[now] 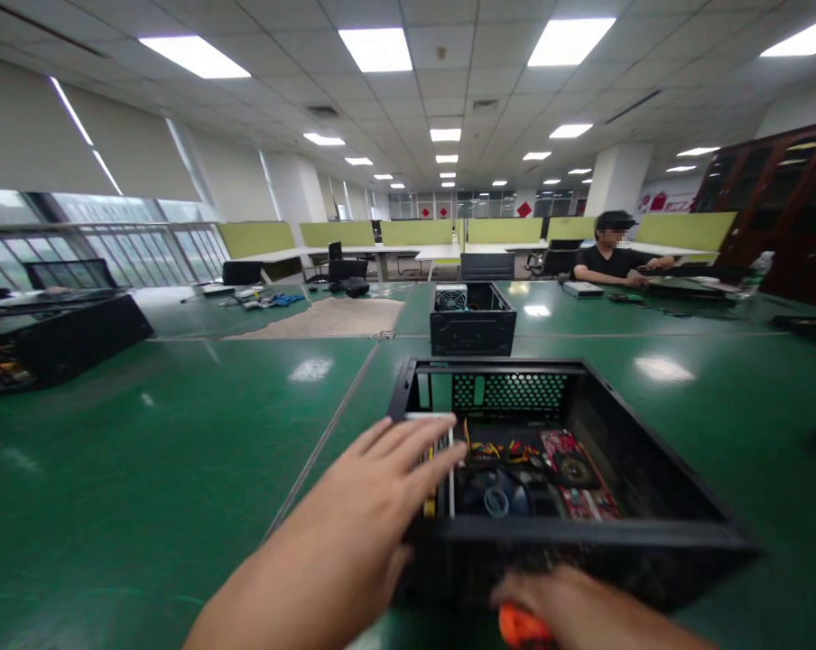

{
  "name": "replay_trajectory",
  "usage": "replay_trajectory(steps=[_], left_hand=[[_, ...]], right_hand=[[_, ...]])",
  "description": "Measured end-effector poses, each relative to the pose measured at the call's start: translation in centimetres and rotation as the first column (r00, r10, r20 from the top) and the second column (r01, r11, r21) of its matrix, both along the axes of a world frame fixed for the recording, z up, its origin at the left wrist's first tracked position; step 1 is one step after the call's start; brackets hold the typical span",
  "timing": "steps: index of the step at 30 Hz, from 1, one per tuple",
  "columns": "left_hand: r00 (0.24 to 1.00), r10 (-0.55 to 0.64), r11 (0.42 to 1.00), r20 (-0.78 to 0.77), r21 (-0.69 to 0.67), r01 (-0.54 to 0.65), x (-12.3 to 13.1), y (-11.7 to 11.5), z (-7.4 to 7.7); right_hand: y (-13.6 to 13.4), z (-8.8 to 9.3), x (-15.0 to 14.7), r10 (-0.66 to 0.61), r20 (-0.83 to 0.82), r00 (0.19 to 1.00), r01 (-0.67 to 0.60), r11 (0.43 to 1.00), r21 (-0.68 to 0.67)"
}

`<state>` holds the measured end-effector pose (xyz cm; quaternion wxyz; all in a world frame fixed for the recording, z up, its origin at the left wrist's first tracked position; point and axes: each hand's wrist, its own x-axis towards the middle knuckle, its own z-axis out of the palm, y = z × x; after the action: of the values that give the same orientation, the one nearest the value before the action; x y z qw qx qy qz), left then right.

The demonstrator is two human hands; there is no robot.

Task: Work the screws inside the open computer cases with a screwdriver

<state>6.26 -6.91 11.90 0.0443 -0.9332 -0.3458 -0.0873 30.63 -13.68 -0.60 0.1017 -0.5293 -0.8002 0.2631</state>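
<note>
On the green tabletop before me lies a black computer case [658, 442] with its open side up. Inside it are a red circuit board [588, 501] with a fan, yellow and red cables, and a round cooler [496, 496]. My left hand [374, 506] reaches over the case's left side, fingers stretched out and laid across a pale metal-edged unit [450, 478]. Low at the case's near wall, my right hand [563, 600] is closed round a tool with an orange handle [520, 625]. Blur and the frame's edge hide the tool's tip and kind.
Beyond the case stands a smaller black computer case [472, 332]. Another black case [62, 348] lies far left. Brown cardboard [327, 318] covers part of the table, near assorted small parts [263, 298]. Across the table at right sits a person [611, 257] working with parts, near a clear bottle [760, 269].
</note>
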Motion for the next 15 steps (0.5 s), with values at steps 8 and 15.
replay_trajectory(steps=[8,15], left_hand=[[0.951,0.187,0.981,0.247,-0.096,-0.169,6.1,6.9,-9.3],[0.99,0.076,0.953,0.121,-0.302,-0.036,5.9,9.9,-16.5]], right_hand=[[7.7,-3.0,-3.0,-0.157,0.156,0.975,0.124,0.972,0.201],[6.8,-3.7,-2.4,-0.131,0.119,0.984,0.106,0.975,0.197]])
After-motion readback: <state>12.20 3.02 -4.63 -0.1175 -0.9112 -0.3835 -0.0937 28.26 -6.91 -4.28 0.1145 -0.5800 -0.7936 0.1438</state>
